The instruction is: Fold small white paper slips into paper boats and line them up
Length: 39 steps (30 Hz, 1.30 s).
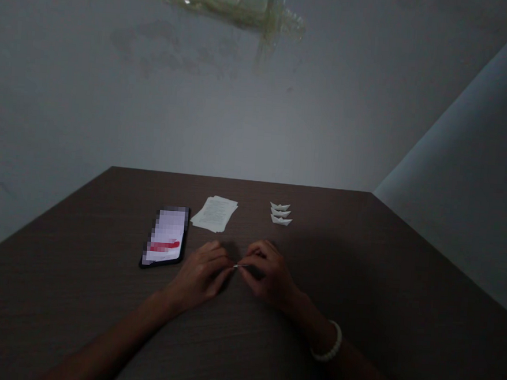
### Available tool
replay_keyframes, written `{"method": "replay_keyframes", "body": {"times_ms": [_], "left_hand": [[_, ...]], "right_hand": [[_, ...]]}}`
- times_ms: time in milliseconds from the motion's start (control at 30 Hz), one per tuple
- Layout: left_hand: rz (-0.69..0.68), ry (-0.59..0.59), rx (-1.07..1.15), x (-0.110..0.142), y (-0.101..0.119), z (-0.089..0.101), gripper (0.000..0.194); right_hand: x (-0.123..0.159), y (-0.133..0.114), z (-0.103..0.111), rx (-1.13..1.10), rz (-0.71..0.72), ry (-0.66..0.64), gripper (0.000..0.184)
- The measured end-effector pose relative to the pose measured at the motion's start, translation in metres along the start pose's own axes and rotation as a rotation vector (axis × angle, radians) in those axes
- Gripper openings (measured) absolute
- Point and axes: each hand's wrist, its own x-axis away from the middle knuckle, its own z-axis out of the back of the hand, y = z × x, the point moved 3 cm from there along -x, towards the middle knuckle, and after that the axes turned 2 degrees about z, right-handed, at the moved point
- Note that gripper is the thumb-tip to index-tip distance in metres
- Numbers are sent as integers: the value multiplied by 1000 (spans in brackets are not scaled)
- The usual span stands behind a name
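Observation:
Between my two hands is a small piece of white paper (236, 266), seen almost edge-on and mostly covered by fingers. My left hand (207, 270) pinches its left end between thumb and fingers. From the other side, my right hand (267, 272) pinches the right end, with a white bracelet (333, 346) on that wrist. Both hands are close to the tabletop; whether they rest on it I cannot tell. Beyond the right hand, three folded white paper boats (281, 213) sit in a short column. A stack of printed paper sheets (215, 213) lies beyond the left hand.
A phone (166, 236) with a lit screen, partly pixelated, lies left of my left hand. All of this is on a dark brown wooden table (98, 295). The table's far edge meets a grey wall (240, 125) with a stained patch high up.

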Motion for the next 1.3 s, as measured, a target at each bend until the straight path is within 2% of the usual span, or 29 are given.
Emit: {"method": "replay_keyframes", "body": {"times_ms": [267, 567, 1033, 1300], "left_hand": [[-22, -70, -52, -3, 6, 3, 26], [-21, -50, -61, -2, 5, 1, 26], [-52, -112, -34, -3, 7, 2, 27], [-25, -67, -50, -2, 4, 0, 25]], "right_hand": [[-1, -2, 1, 5, 26, 36, 9], [-1, 1, 1, 1, 17, 58, 8], [-1, -3, 0, 13, 10, 53, 10], [-2, -2, 2, 16, 17, 80, 9]]}}
